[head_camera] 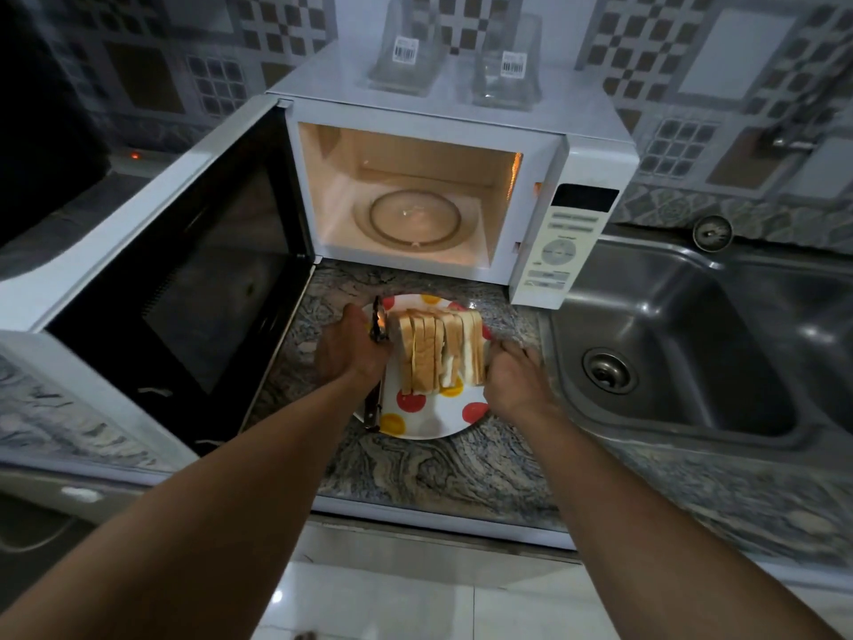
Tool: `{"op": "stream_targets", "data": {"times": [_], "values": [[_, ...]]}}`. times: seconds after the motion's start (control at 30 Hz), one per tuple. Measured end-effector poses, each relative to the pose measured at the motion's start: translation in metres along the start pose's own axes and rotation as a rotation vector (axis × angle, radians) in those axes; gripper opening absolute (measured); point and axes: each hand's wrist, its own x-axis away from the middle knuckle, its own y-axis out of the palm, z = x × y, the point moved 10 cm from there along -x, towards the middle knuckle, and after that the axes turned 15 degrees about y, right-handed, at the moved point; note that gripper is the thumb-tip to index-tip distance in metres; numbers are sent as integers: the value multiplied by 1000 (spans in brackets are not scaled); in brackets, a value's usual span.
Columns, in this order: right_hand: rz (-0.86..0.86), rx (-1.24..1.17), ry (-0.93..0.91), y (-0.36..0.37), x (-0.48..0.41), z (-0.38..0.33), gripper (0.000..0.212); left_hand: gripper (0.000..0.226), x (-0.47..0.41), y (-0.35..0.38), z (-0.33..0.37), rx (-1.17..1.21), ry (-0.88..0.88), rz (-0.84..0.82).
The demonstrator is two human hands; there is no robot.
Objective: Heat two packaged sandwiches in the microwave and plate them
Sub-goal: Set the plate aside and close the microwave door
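Note:
The sandwiches (438, 351) stand on edge, unwrapped, in a row on a white plate with red and yellow dots (427, 420) on the counter. My left hand (353, 348) grips the plate's left rim. A dark scissors-like tool (376, 358) lies along that rim, and I cannot tell whether the hand holds it too. My right hand (517, 381) grips the plate's right rim beside the bread. Behind the plate the white microwave (577, 159) stands lit, its door (184, 270) swung wide to the left and its glass turntable (415, 219) bare.
Two clear sandwich packages (406, 48) (510, 67) with barcode labels stand on top of the microwave. A steel sink (683, 334) lies to the right of the plate. The marbled counter (438, 473) runs to the front edge, and a tiled wall rises behind.

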Motion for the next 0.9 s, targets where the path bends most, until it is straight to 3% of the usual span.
{"op": "stream_targets", "data": {"times": [0.17, 0.33, 0.4, 0.53, 0.67, 0.9], "values": [[7, -138, 13, -8, -7, 2, 36, 48, -1, -1, 3, -38, 70, 9], [-68, -298, 93, -11, -14, 8, 49, 26, 3, -23, -12, -198, 94, 147], [-101, -338, 109, -10, -16, 9, 49, 28, -2, -17, -31, -207, 27, 103], [-160, -354, 153, -8, -21, 11, 37, 36, -11, 5, -58, -141, -68, -66], [-178, -344, 188, -6, -22, 13, 39, 26, -17, 11, -61, -16, -34, -95], [-171, -540, 227, -5, -19, 17, 23, 25, -22, 14, -74, 155, -89, -97]]}}
